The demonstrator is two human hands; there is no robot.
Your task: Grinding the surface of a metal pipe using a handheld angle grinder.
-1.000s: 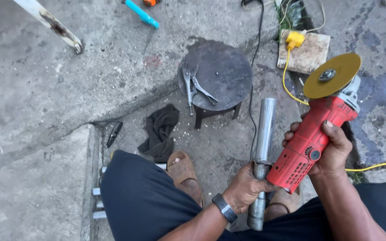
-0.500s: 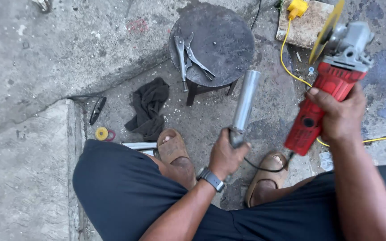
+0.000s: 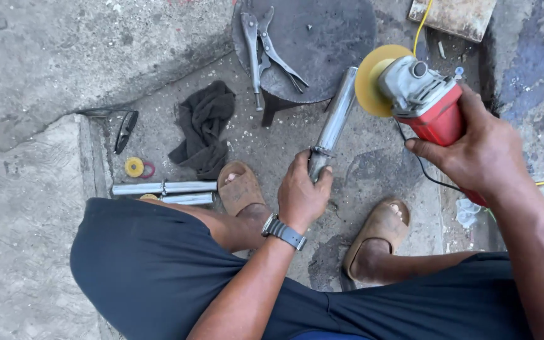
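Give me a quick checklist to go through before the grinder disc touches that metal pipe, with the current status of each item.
1. Left hand has a full grip on the lower end of the metal pipe: ok.
2. Pipe's far end is propped on the rim of the round metal stool: ok, though unclamped.
3. Right hand holds the red angle grinder by its body: ok, one hand only.
4. Yellow disc is clear of the pipe: ok, apart but close.
5. Gloves on: not ok, both hands bare.
6. Feet covered: not ok, open sandals near the work.
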